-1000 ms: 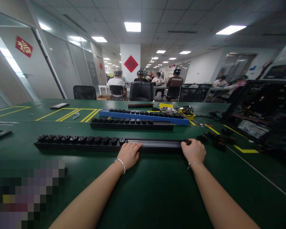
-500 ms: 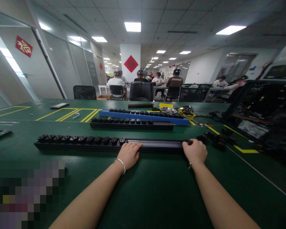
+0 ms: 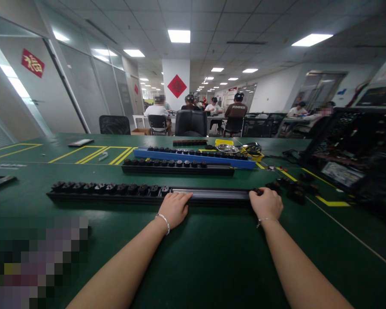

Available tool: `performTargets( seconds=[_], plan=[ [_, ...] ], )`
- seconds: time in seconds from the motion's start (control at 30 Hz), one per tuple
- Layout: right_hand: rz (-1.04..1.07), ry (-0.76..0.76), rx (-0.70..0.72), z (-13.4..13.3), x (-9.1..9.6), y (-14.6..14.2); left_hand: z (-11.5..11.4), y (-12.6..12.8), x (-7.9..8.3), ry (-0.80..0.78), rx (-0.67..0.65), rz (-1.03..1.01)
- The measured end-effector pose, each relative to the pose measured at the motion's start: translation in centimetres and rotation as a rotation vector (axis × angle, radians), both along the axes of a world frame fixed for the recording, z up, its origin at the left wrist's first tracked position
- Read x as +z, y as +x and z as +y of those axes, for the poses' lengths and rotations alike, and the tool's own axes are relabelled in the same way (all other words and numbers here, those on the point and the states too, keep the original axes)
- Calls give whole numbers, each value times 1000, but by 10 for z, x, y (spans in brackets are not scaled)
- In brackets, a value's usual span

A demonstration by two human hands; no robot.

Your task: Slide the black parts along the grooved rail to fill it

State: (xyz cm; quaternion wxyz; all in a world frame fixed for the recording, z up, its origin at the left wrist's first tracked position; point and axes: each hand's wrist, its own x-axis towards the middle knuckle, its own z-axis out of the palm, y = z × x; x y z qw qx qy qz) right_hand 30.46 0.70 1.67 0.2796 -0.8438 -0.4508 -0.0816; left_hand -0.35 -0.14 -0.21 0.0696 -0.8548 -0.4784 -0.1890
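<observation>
A long black rail (image 3: 212,195) lies across the table in front of me. Black socket modules (image 3: 111,189) fill its left part in a row, and a bare silvery channel shows to the right of them. My left hand (image 3: 174,209) rests on the rail's near edge beside the last module, fingers bent over it, gripping it. At the rail's right end my right hand (image 3: 267,204) is closed around a small black socket module (image 3: 260,192), mostly hidden by the fingers.
Behind lie a second black rail (image 3: 180,170) with modules and a blue rail (image 3: 193,158). Loose black modules (image 3: 296,191) are piled at right, near an open black case (image 3: 347,150). A metal dish (image 3: 227,148) sits farther back. People (image 3: 239,109) sit at far tables.
My right hand has shifted slightly to the right with the black module in its fingers. My left hand has stayed in place on the rail.
</observation>
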Motion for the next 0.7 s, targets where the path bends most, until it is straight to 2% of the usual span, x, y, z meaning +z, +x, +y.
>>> performTargets(
  seconds=[0.3, 0.7],
  plan=[
    [54, -4, -16, -1, 2, 3, 0, 1, 0, 4, 4, 1],
    [128, 81, -54, 0, -4, 15, 0, 1, 0, -1, -3, -1]
  ],
)
